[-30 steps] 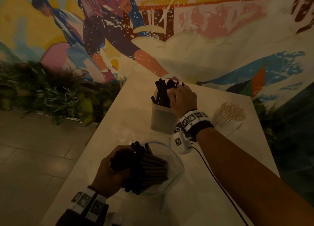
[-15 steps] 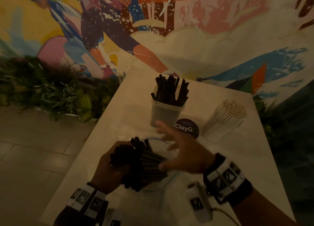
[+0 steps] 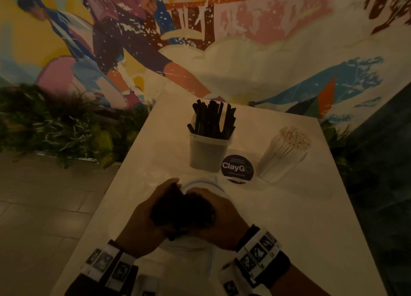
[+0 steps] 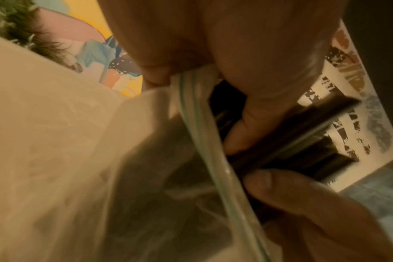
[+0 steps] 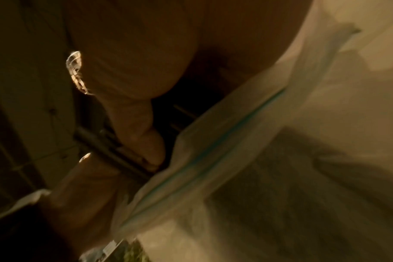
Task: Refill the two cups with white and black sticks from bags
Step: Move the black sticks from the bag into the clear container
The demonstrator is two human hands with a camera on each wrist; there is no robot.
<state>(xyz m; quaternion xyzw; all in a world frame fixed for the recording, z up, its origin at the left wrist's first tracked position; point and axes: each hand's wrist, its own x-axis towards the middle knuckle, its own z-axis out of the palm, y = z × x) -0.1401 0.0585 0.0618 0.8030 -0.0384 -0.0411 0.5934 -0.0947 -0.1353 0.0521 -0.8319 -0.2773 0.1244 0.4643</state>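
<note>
L hand (image 3: 142, 220) & R hand (image 3: 222, 218) together, fingers curled.

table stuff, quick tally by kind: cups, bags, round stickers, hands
cups: 2, the cup of black sticks and the cup of white sticks
bags: 1, the clear bag
round stickers: 1, the ClayGo sticker
hands: 2, left hand and right hand
total: 6
</note>
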